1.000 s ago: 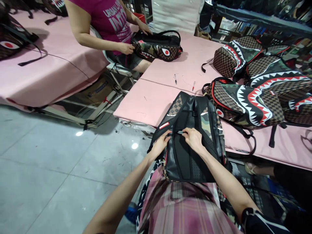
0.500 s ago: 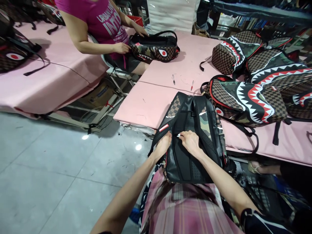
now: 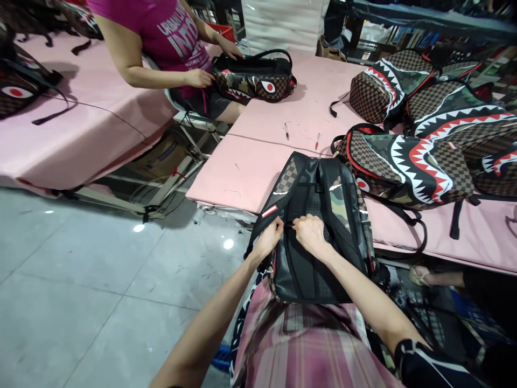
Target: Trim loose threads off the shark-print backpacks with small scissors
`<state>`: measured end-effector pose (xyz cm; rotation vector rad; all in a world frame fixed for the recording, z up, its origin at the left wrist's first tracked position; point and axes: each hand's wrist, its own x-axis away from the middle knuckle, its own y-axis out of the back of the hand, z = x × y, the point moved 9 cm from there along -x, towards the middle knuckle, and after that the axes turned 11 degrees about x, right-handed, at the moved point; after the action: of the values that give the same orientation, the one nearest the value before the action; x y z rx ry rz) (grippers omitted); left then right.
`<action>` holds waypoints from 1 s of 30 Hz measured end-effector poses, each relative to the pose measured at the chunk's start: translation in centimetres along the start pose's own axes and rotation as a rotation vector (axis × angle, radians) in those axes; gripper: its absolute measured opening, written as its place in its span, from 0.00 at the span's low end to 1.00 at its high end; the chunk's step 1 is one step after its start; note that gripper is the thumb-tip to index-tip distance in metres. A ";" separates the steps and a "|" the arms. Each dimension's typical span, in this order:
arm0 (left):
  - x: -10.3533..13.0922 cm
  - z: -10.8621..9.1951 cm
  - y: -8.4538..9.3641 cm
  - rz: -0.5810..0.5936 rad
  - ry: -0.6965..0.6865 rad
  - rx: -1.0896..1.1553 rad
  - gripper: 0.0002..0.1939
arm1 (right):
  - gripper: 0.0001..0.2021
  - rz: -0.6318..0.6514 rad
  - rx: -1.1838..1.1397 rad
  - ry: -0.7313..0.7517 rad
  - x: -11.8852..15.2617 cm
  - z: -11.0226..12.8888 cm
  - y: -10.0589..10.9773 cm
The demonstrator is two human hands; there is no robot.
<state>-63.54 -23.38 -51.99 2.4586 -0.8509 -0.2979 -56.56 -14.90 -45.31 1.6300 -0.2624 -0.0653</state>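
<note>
A backpack [image 3: 307, 280] lies on my lap and against the table edge, back panel up, with black padded shoulder straps and checked and camouflage patches. My left hand [image 3: 270, 238] is closed at the left shoulder strap [image 3: 278, 202], just under its small red and white label [image 3: 270, 210]. Close beside it, over the middle of the back panel, my right hand [image 3: 310, 234] is closed in a pinch facing the left one. A short dark piece shows in the gap between the hands. What the right fingertips hold is hidden.
Several shark-mouth backpacks [image 3: 412, 167] are piled on the pink table [image 3: 226, 178] to the right. Two pens [image 3: 318, 141] lie near the middle. Across the table a person in a magenta shirt [image 3: 173, 37] handles another bag [image 3: 254, 81]. A second pink table [image 3: 92, 129] stands left.
My right hand has turned slightly and its fingers have curled in, covering the small pale bit seen at its fingertips before. My left hand stays at the strap.
</note>
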 end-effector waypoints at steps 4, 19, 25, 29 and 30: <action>0.0 -0.2 0.2 -0.011 -0.015 0.009 0.05 | 0.12 0.011 0.016 0.007 -0.1 0.3 0.4; 0.1 -0.3 0.8 0.027 0.024 0.139 0.06 | 0.10 0.048 -0.147 -0.117 0.1 -1.5 -0.9; 1.7 -1.1 3.3 0.235 0.084 0.314 0.20 | 0.09 -0.064 -0.816 -0.384 1.5 -7.2 -3.5; 1.6 -0.4 2.7 0.063 0.199 0.360 0.10 | 0.10 -0.119 -1.030 -0.405 1.6 -7.9 -5.1; 1.3 -0.4 2.1 0.019 0.203 0.359 0.07 | 0.10 -0.132 -1.073 -0.403 1.7 -7.8 -5.2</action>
<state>-63.45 -25.46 -50.59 2.7467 -0.9015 0.1226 -52.65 -7.33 -49.68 0.5486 -0.3445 -0.5441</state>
